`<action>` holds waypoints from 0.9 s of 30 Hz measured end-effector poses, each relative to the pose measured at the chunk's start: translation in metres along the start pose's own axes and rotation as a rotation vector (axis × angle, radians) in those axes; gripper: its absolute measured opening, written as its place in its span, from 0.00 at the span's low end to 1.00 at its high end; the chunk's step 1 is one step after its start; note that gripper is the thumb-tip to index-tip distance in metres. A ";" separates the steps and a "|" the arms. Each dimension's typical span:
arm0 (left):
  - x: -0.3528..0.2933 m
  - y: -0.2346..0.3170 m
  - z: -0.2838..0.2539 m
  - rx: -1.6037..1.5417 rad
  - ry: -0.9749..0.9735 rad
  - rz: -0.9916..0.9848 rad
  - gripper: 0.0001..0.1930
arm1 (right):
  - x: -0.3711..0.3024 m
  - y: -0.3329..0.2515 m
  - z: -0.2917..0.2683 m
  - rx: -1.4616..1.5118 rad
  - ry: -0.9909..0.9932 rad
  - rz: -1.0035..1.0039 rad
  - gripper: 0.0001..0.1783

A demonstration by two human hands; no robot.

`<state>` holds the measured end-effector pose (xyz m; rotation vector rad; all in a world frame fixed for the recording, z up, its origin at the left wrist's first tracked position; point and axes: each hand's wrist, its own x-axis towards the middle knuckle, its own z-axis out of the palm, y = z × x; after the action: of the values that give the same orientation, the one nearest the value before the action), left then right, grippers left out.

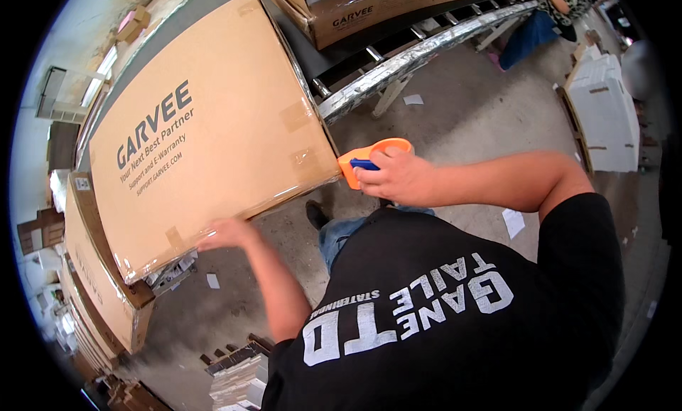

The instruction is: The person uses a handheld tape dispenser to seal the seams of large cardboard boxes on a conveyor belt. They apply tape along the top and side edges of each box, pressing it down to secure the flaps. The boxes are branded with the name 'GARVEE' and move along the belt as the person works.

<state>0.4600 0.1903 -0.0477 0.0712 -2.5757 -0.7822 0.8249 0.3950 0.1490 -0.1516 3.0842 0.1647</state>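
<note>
Head view, sole entry. Item one: large brown carton (234, 152), printed face up, left of and in front of the person, lying at the line of the roller conveyor (426, 47); clear tape along its near edge, short tape patches at the right and near edges. Handling, judged by eye: stiff-walled and bulky, probably heavy if filled, contents hidden; bare board should give fair friction, the glossy taped edge less. Best hold: both hands low at opposite sides or under the lower corners, clear of the tape. Item two: orange tape dispenser (359, 154) with a blue part, at the carton's near right corner; likely light, rigid plastic, best taken by its body, fingers away from the cutting end. Right hand (399, 176): closed around the dispenser. Left hand (229, 235): at the carton's near edge, left of the dispenser, somewhat blurred; fingertips on or just beside the taped edge, whether gripping cannot be told. Surroundings: second carton (398, 14) at the far side; further cartons (106, 294) standing at left; another person (529, 41) at far right.
</note>
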 end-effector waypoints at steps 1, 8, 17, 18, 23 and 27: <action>-0.034 0.007 0.004 -0.435 0.190 0.030 0.27 | 0.001 0.002 0.002 0.002 0.018 -0.001 0.17; -0.152 0.085 -0.071 -0.366 -0.186 0.533 0.32 | -0.021 0.008 -0.005 0.164 0.172 0.125 0.15; -0.140 0.066 -0.095 -0.158 -0.395 1.152 0.37 | -0.087 0.071 0.015 0.157 -0.121 0.349 0.20; -0.145 0.088 -0.097 -0.165 -0.464 1.280 0.36 | -0.078 0.064 0.009 0.202 -0.098 0.389 0.22; -0.143 0.153 -0.093 -0.217 -0.533 1.653 0.38 | -0.032 0.075 0.017 0.496 0.207 0.675 0.25; -0.089 0.121 -0.096 -0.205 -0.704 1.510 0.42 | -0.015 0.100 0.034 0.802 0.587 0.816 0.30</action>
<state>0.5904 0.2578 0.0529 -2.1797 -2.0835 -0.4057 0.8312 0.4986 0.1263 1.2659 3.1895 -1.2650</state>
